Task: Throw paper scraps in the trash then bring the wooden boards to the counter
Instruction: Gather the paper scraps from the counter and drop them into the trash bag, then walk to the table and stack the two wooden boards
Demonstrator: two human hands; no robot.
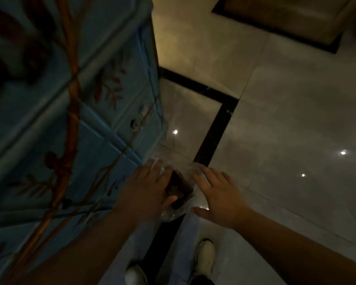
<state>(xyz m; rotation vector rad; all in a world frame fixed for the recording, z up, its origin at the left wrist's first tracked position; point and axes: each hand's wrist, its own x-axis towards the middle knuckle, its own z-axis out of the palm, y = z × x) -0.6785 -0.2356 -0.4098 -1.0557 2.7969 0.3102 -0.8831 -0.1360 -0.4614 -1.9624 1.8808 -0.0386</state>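
Note:
A small dark trash bin (180,192) lined with a clear plastic bag (169,214) stands on the floor beside the cabinet's corner. My left hand (150,188) lies flat over the bin's left rim with fingers spread, touching the bag. On the other side, my right hand (218,194) hovers palm down over the right rim, fingers apart, holding nothing. The bin's inside looks dark brown, and I cannot make out any paper scraps in the dim light. No wooden boards are in view.
A blue cabinet (70,99) painted with bamboo branches fills the left side. Glossy pale floor tiles (286,130) with a black border strip (214,130) spread to the right. My shoes (206,256) stand below the bin. A brown piece of furniture (286,15) sits at top right.

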